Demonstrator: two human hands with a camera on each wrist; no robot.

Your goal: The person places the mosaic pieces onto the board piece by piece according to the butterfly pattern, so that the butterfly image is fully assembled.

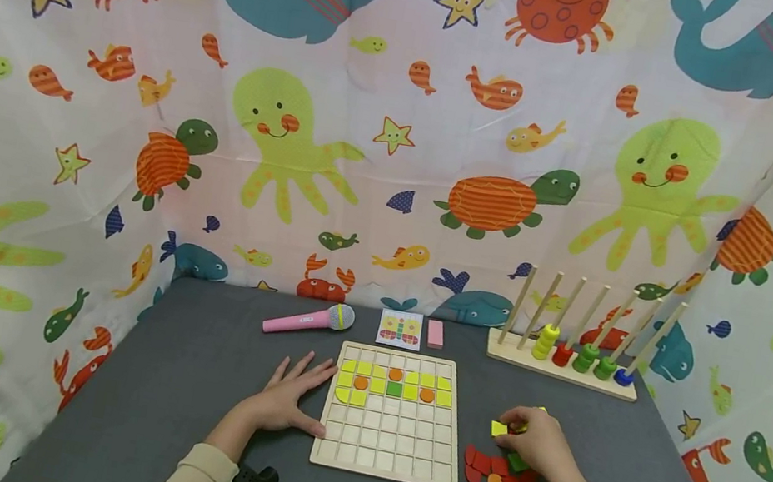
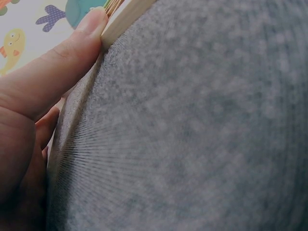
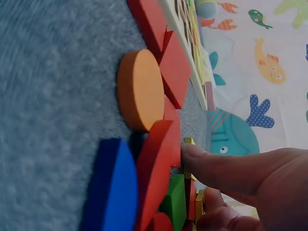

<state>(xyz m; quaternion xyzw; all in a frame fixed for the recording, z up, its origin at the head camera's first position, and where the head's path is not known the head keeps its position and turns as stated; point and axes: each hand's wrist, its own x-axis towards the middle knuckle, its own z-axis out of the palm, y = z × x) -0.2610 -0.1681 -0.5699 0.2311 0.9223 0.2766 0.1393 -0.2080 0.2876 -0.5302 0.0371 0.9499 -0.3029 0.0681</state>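
Note:
A wooden grid board [image 1: 383, 451] lies on the table, with yellow, orange and green tiles in its upper rows. My left hand [image 1: 285, 404] rests at the board's left side with fingers spread; its thumb [image 2: 72, 62] touches the wooden edge in the left wrist view. Right of the board, my right hand [image 1: 540, 442] pinches a yellow tile [image 1: 498, 429] by thumb and fingertips, low over a pile of loose pieces. In that pile are red pieces [image 1: 473, 477], an orange disc [image 3: 142, 91], a blue piece [image 3: 111, 187] and a green piece [image 3: 176, 202]. The palm hides some pieces.
Behind the board lie a pink toy microphone [image 1: 305, 321], a patterned picture card [image 1: 400, 330] and a pink eraser-like block [image 1: 436, 334]. A wooden peg stand [image 1: 563, 373] with coloured rings is at the back right. A sea-animal curtain [image 1: 379, 189] surrounds the grey table [image 1: 168, 375].

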